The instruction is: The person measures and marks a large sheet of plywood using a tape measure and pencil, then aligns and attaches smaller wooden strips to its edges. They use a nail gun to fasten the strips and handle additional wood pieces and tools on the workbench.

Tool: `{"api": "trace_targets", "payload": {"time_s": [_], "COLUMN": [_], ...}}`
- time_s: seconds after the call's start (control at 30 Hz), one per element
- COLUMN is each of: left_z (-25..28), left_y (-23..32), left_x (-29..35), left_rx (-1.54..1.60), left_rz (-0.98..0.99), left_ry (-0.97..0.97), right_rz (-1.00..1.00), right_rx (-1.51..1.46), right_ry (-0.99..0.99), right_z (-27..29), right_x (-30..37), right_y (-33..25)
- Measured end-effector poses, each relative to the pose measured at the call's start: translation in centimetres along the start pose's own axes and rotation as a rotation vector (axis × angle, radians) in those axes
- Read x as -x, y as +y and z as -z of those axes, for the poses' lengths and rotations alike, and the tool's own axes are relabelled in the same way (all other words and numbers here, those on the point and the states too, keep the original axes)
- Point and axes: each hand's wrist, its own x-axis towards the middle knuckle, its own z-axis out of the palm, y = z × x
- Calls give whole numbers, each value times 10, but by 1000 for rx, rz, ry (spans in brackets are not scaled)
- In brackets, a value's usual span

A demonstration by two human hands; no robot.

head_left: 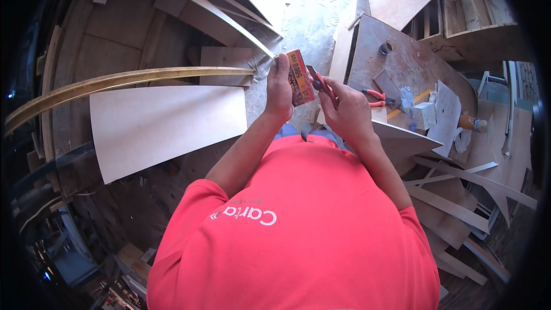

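My left hand (279,90) is closed around the side of a small red and orange cardboard box (301,78), held upright in front of my body. Against the box's right side is a red hand tool (325,85) with a dark head. My right hand (349,109) grips this tool, its fingers wrapped around it. The tool's exact kind is hard to make out, and its tip meets the box's edge. To the right of that hand, red-handled pliers (376,99) lie on the worktable (419,60).
The table also bears a small round cup (388,47), a white block (423,116) and a jar (472,123). Wooden strips (450,206) are piled at the lower right. At left, a pale board (166,126) lies below a long curved gold-coloured strip (143,76).
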Motion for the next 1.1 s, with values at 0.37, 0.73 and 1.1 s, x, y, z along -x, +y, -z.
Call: {"api": "trace_targets", "payload": {"time_s": [0.37,0.73,1.1], "left_z": [-12,-15,-2], "left_y": [1,-12,-5], "left_x": [-1,-5,-21], "left_rx": [-49,-70,52], "left_rz": [-45,-86,40], "left_ry": [20,8,65], "right_rz": [42,59,-131], "right_rx": [43,233,-204], "right_ry": [18,-9,38], "right_z": [7,8,41], "right_x": [-3,2,10], "right_y": [-2,5,0]}}
